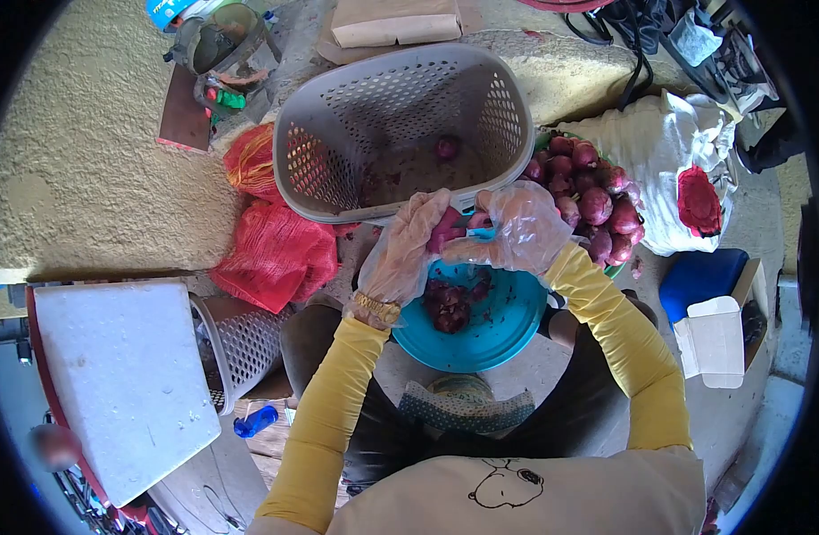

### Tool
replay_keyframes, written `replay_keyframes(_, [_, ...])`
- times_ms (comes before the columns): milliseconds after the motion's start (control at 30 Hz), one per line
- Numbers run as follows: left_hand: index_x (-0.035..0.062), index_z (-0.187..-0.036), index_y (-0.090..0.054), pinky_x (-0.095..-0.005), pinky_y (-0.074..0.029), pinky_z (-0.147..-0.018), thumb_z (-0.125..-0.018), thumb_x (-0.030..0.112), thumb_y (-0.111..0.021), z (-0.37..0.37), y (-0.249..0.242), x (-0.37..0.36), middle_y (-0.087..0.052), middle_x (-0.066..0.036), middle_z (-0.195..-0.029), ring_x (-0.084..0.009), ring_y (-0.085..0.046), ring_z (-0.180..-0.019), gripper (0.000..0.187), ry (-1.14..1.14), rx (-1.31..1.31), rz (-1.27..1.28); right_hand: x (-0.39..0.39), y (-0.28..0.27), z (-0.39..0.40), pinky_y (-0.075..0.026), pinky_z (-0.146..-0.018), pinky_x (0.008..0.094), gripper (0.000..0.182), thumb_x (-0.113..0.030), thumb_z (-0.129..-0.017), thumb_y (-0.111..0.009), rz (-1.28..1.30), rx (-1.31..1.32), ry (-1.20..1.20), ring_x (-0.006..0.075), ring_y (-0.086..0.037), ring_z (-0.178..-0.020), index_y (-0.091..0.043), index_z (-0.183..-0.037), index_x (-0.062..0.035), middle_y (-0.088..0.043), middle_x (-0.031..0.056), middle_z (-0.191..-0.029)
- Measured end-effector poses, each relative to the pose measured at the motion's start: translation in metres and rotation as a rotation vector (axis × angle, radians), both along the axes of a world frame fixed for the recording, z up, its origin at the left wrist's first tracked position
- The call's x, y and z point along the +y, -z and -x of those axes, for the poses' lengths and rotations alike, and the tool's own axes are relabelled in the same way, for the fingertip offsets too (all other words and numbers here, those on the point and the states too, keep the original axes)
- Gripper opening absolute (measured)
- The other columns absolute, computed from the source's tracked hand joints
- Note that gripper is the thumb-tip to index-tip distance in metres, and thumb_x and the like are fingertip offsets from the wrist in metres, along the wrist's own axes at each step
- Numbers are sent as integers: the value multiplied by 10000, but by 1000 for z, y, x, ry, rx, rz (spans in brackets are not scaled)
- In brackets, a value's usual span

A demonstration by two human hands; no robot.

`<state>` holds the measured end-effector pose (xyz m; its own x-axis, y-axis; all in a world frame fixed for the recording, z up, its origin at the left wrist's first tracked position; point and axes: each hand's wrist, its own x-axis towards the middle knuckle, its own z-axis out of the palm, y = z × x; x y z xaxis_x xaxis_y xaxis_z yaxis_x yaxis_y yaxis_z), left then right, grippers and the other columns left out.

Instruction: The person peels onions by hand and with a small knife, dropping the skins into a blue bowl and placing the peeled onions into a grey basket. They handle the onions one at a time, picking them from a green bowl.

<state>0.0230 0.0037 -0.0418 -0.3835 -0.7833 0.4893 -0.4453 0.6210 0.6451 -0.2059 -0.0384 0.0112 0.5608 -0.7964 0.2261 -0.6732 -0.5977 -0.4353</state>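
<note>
Both my hands wear clear plastic gloves and meet above the near rim of a grey perforated laundry basket (401, 209). My left hand (408, 251) is closed around a purple-pink red onion (445, 230), mostly covered by fingers. My right hand (527, 227) is closed beside it on a small light-blue thing (482, 234); its kind is hidden by the fingers. Under my hands sits a turquoise basin (508, 325) with dark red onion skins (450, 308) in it. One red onion (447, 147) lies inside the basket, among scraps of skin.
Many red onions (595, 205) fill a green-rimmed container at right, by a white sack (673, 169). Red mesh bags (280, 250) lie left of the basket. A white foam box (124, 374) and a second basket (244, 343) stand at left, an open carton (717, 339) at right.
</note>
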Motion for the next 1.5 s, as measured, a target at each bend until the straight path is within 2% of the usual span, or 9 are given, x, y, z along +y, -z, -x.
replay_keyframes(600, [141,-1590,-375,-485,-455,-1136,-809,-93,-639,0,-16,0,-543,-176,-1488,-431,-540,-1351,858,-39,-54,-407,2,-6,-6,-519,-570,429,667,-734,-705,-820,-62,-103,-31,350,-651,-571,-654,-702,-88,-608,127,-588])
replay_keyframes(667, [107,-1167,-650,-213,-406,-747,-1042,400,-653,19,-27,0,-544,59,-949,-49,-492,-867,319,-69,387,-273,5,-6,-5,-541,-607,424,676,-753,-743,-777,-125,-55,-48,337,-682,-618,-673,-791,-86,-647,95,-639])
replay_keyframes(767, [116,-1140,-644,-210,-416,-757,-1038,381,-667,27,-46,4,-562,67,-944,-35,-503,-868,285,-103,801,-761,3,-13,-6,-563,-641,419,697,-768,-769,-748,-143,13,-42,323,-713,-663,-684,-865,-81,-684,65,-689])
replay_keyframes(1067, [143,-1101,-634,-208,-407,-723,-1039,416,-664,28,-35,2,-561,91,-932,-7,-498,-847,282,-99,845,-822,1,-2,0,-551,-606,444,723,-795,-723,-764,-45,-21,-6,347,-696,-647,-655,-783,-83,-658,101,-664])
replay_keyframes(1200, [111,-1280,-625,-228,-469,-808,-1017,242,-693,10,-12,3,-619,22,-1039,-71,-564,-929,301,-101,541,-596,1,-2,1,-532,-587,418,717,-779,-696,-788,-24,-11,-15,345,-673,-599,-664,-738,-74,-633,130,-617])
replay_keyframes(1267, [104,-1510,-506,-310,-505,-983,-925,7,-680,0,-11,2,-630,-101,-1249,-221,-620,-1109,618,-88,-165,-69,2,1,0,-530,-585,418,714,-777,-701,-787,0,-10,-15,343,-673,-599,-661,-733,-75,-632,129,-617])
replay_keyframes(1400, [131,-1625,-365,-396,-458,-1112,-835,-137,-620,2,3,1,-558,-183,-1416,-362,-574,-1268,873,-24,-66,-101,3,0,-1,-528,-583,413,712,-777,-706,-786,-12,-11,-16,341,-668,-592,-655,-725,-77,-632,121,-619])
replay_keyframes(1433, [94,-1413,-492,-374,-484,-1015,-952,92,-617,8,9,-3,-589,-123,-1240,-272,-582,-1121,478,-91,292,-494,2,-1,-1,-528,-583,413,712,-777,-706,-786,-11,-11,-16,341,-668,-592,-655,-725,-77,-632,121,-619])
replay_keyframes(1500, [57,-1201,-618,-351,-510,-917,-1069,321,-613,5,24,-5,-621,-64,-1065,-182,-591,-974,295,-158,655,-884,2,-2,-1,-523,-577,405,706,-771,-704,-795,-9,-71,-22,339,-664,-588,-658,-731,-79,-634,115,-625])
